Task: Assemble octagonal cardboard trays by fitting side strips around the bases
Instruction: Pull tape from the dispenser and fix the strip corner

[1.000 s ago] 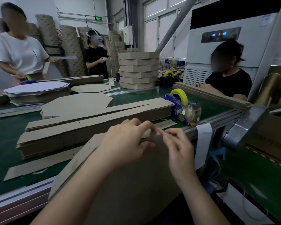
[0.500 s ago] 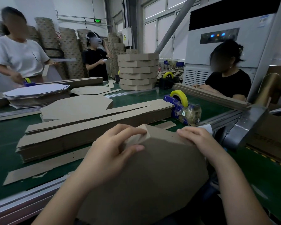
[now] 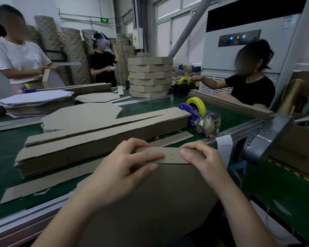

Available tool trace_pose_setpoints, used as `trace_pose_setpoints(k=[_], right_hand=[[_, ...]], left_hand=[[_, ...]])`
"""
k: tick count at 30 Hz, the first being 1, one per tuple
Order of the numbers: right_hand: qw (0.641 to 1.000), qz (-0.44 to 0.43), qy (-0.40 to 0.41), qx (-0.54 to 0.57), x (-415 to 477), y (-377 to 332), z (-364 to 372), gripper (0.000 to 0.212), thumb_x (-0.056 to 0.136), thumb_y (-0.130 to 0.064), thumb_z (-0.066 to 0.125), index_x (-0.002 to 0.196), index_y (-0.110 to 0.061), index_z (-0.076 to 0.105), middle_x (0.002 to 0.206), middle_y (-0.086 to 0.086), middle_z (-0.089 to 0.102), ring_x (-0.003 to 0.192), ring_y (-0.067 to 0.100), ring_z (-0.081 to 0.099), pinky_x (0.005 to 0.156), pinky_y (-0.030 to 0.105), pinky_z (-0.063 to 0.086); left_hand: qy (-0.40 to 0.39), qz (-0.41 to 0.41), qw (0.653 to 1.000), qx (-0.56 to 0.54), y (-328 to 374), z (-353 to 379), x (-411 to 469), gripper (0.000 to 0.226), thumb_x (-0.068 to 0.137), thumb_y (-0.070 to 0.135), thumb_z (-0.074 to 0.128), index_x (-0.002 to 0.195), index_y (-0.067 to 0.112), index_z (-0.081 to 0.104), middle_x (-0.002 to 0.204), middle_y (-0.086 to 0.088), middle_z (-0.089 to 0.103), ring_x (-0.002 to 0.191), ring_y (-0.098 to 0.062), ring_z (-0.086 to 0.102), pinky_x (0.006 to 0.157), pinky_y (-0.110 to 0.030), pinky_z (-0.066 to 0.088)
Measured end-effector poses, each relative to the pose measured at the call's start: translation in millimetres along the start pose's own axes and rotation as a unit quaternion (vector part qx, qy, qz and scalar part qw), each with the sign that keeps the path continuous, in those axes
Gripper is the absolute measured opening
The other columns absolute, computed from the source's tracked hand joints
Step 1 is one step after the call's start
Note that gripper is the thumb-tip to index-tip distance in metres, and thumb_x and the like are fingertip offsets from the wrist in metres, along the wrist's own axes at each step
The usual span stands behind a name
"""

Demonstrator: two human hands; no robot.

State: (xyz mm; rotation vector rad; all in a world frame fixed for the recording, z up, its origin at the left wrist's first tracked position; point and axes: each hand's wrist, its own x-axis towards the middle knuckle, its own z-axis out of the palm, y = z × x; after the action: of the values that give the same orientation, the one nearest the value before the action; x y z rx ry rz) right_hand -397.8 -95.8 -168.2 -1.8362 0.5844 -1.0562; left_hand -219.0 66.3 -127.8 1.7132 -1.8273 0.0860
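A brown octagonal cardboard base [image 3: 155,202] lies tilted toward me at the near edge of the green belt. A side strip [image 3: 171,155] is folded along its far edge. My left hand [image 3: 121,172] grips the strip's left part, fingers over the top and thumb on the base. My right hand [image 3: 203,161] pinches the strip's right end against the base. A thick stack of flat side strips [image 3: 100,138] lies on the belt just beyond my hands, with a stack of octagonal bases [image 3: 82,116] behind it.
A blue tape dispenser with a yellow roll [image 3: 198,114] sits right of the strips. Finished trays [image 3: 150,75] are stacked at the far middle. Loose strips [image 3: 48,180] lie at the near left. A person in black [image 3: 248,86] sits right; two people stand at the back left.
The base has turned, so a flat edge instead of a corner now faces away from me. Both hands have shifted onto the strip along that edge. The seated person has reached out to the left.
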Motion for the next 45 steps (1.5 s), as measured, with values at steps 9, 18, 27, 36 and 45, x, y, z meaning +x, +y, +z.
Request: trace_pose_setpoints(k=[9, 18, 27, 36, 45], right_hand=[[0.998, 0.011, -0.054, -0.014, 0, -5, 2, 0.018, 0.083, -0.033, 0.068, 0.096, -0.021, 0.071, 0.096, -0.006, 0.068, 0.09, -0.003, 0.06, 0.076, 0.007, 0.043], [0.995, 0.059, -0.068, -0.029, 28, 9, -13, 0.031, 0.09, -0.053, 0.053, 0.099, -0.028, 0.07, 0.091, -0.015, 0.067, 0.081, -0.008, 0.06, 0.069, 0.008, 0.045], [0.937, 0.156, 0.219, -0.222, 174, 86, -94, 0.011, 0.093, -0.034, 0.056, 0.094, -0.026, 0.063, 0.112, 0.006, 0.06, 0.079, 0.019, 0.056, 0.066, 0.03, 0.045], [0.928, 0.297, 0.084, -0.207, 223, 90, -119, 0.034, 0.095, -0.038, 0.055, 0.117, -0.013, 0.063, 0.113, 0.011, 0.061, 0.089, 0.031, 0.058, 0.068, 0.035, 0.047], [0.926, 0.345, 0.148, 0.043, 224, 85, -130, 0.016, 0.08, -0.025, 0.073, 0.088, -0.019, 0.061, 0.081, -0.001, 0.056, 0.074, 0.013, 0.053, 0.076, 0.041, 0.046]], left_hand=[[-0.038, 0.004, 0.991, 0.131, 18, 2, 12, 0.039, 0.092, 0.059, 0.033, 0.123, 0.053, 0.056, 0.118, 0.011, 0.054, 0.104, -0.011, 0.047, 0.081, -0.026, 0.04], [-0.053, 0.011, 0.983, 0.173, 16, 2, 17, 0.044, 0.094, 0.051, 0.027, 0.125, 0.043, 0.057, 0.121, 0.01, 0.054, 0.104, -0.014, 0.051, 0.086, -0.028, 0.04], [-0.068, -0.014, 0.987, 0.147, 8, 5, 29, 0.041, 0.096, 0.052, 0.028, 0.128, 0.048, 0.053, 0.123, 0.014, 0.05, 0.11, -0.009, 0.045, 0.089, -0.026, 0.037], [-0.066, -0.022, 0.99, 0.123, 6, 5, 28, 0.041, 0.094, 0.052, 0.031, 0.126, 0.047, 0.056, 0.123, 0.015, 0.051, 0.109, -0.009, 0.046, 0.089, -0.031, 0.042], [-0.065, -0.023, 0.99, 0.127, 4, 7, 28, 0.041, 0.094, 0.053, 0.03, 0.126, 0.048, 0.055, 0.123, 0.015, 0.051, 0.109, -0.008, 0.046, 0.089, -0.031, 0.042]])
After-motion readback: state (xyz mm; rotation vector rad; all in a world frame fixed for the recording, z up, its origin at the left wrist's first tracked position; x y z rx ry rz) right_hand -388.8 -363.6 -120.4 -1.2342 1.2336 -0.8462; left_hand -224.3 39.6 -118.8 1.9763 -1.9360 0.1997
